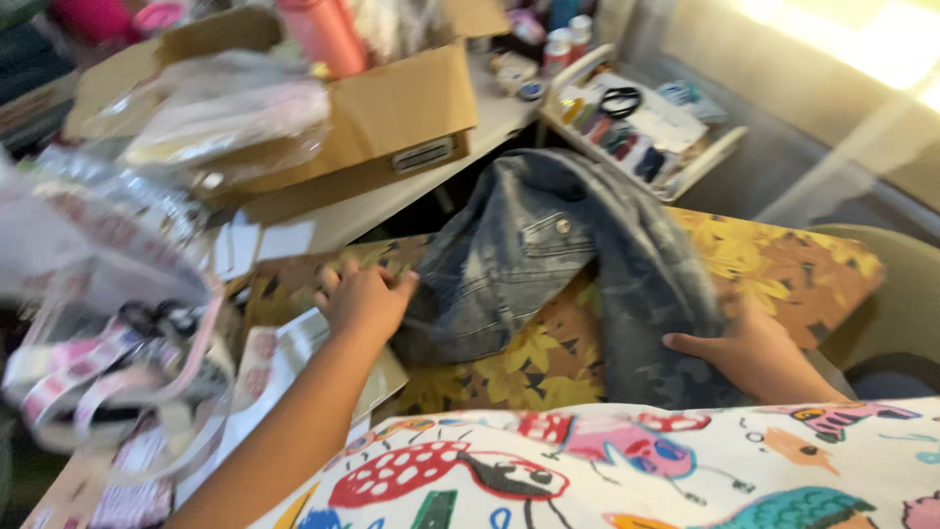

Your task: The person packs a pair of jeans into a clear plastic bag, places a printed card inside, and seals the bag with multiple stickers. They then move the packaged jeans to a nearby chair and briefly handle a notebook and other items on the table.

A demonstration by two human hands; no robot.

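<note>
Fingers point(345, 281) of left hand point(364, 302) curled, pressing down on near edge of denim jacket point(548, 255), thumb tip touching the cloth beside the chest pocket; whether any fold is pinched underneath, cannot tell. Fingers point(690, 343) of right hand point(749, 353) closed around the jacket's darker hanging part, thumb on top, bunched cloth clamped in the palm. Nearest the camera, across the bottom, patterned fabric point(636, 470) in white with red, pink and teal cartoon shapes, covering the lap. Both forearms reaching over it toward the jacket. Jacket itself lying crumpled, partly draped, on a padded board point(803, 264) covered in yellow-leaf print, a metal button and pocket flap facing up. Left of the left hand, blurred clear plastic bag point(108, 284) with pink and white straps, very close to the lens. Farther back, open cardboard box point(392, 118) on a white counter point(343, 216), holding plastic-wrapped bundles and a pink bottle point(323, 34). Farther right, white tray point(636, 122) with small coloured items and a black ring. Beyond, pale floor with bright light at top right.
</note>
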